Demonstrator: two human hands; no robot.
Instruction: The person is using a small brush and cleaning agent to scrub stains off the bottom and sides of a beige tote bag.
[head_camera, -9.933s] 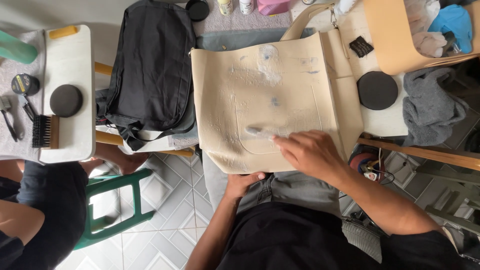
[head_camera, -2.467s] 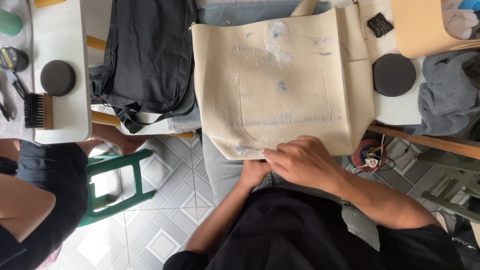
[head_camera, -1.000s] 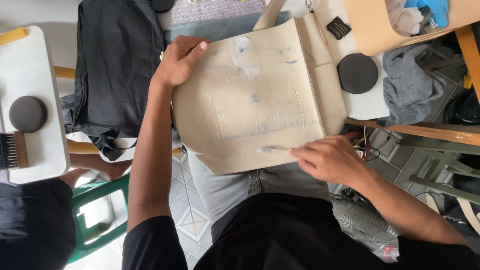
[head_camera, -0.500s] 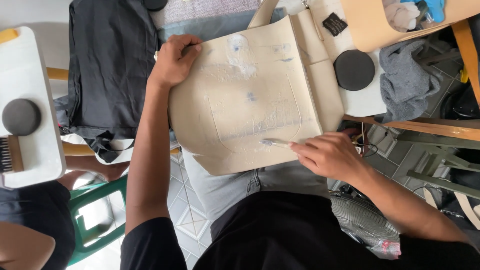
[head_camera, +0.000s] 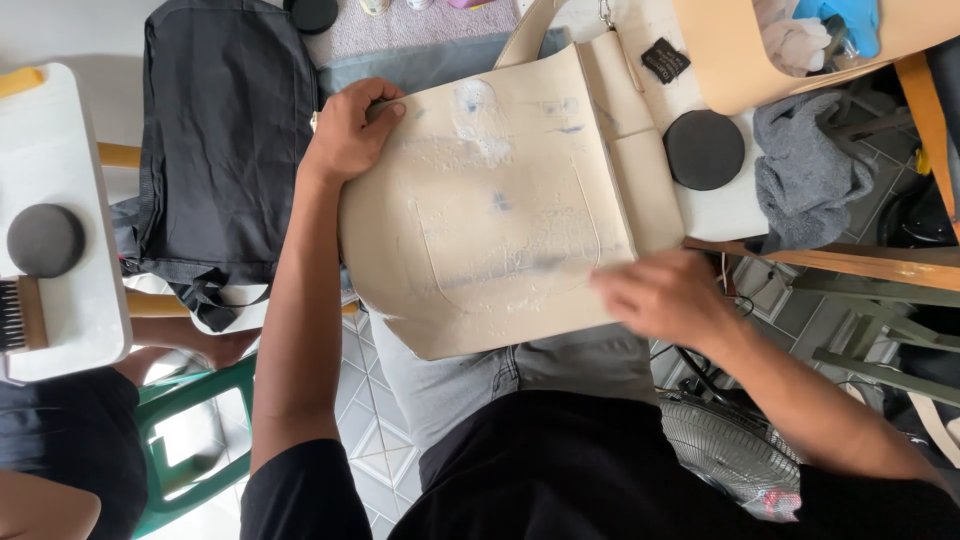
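Note:
A beige leather bag (head_camera: 500, 210) lies flat across my lap and the table edge, with whitish foam smears and small blue marks on its face. My left hand (head_camera: 350, 130) grips its far left corner, fingers curled over the edge. My right hand (head_camera: 665, 295) is at the bag's near right edge, blurred by motion. It is closed on a thin brush-like tool (head_camera: 545, 265), whose tip shows as a grey streak on the leather.
A black bag (head_camera: 225, 150) lies left of the beige one. A round black pad (head_camera: 703, 150) and grey cloth (head_camera: 810, 170) sit to the right. A white side table (head_camera: 80, 150) holds another pad (head_camera: 45, 240) and a brush (head_camera: 20, 315). A fan (head_camera: 730, 450) and green stool (head_camera: 190, 440) stand below.
My left hand has come up from under the bag and now holds its far corner. My right hand has swept rightward along the bag's lower part with the tool.

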